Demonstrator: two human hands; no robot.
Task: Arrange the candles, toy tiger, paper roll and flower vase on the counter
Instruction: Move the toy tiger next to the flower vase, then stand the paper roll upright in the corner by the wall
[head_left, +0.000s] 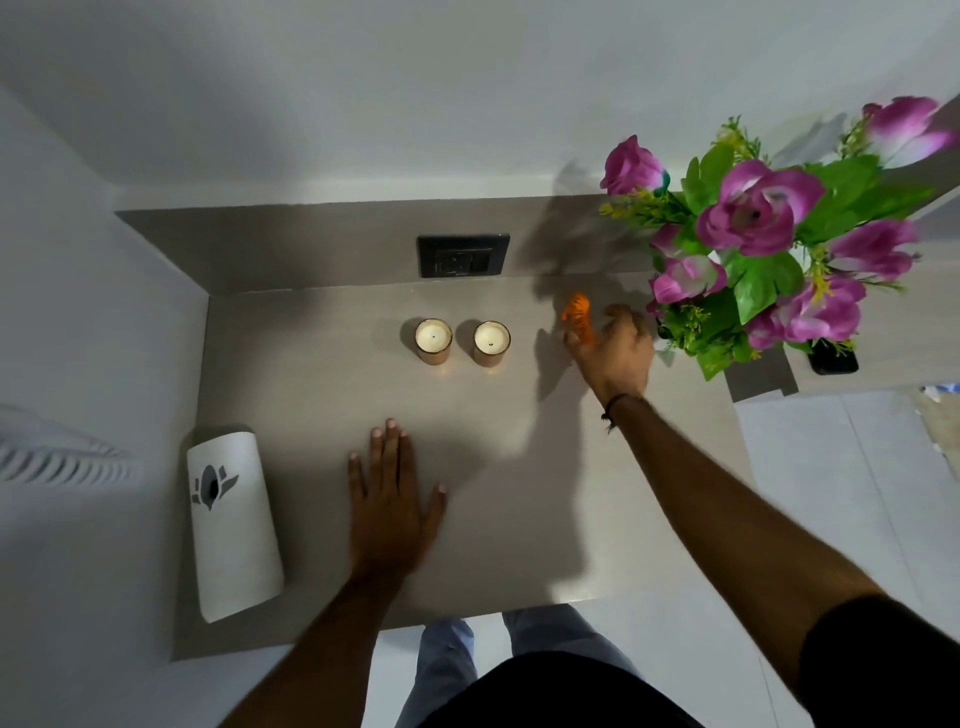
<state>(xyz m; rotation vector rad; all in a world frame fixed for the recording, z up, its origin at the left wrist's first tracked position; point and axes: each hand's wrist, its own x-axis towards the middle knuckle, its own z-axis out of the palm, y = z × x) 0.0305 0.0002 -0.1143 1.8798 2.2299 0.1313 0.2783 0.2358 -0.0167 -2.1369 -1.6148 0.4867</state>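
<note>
Two candles in copper-coloured cups stand side by side near the back of the grey counter (322, 395), the left candle (434, 340) and the right candle (491, 343). An orange toy tiger (576, 312) sits to their right, with my right hand (615, 345) closed around its near side. A white paper roll (231, 522) stands at the counter's left edge. The flower vase is hidden under its purple flowers and green leaves (758, 249) at the back right. My left hand (389, 501) lies flat on the counter, fingers spread.
A black wall socket (462, 255) sits on the backsplash behind the candles. A dark phone (834, 358) lies on the counter right of the flowers. White walls close the left and back sides. The counter's front edge is by my legs.
</note>
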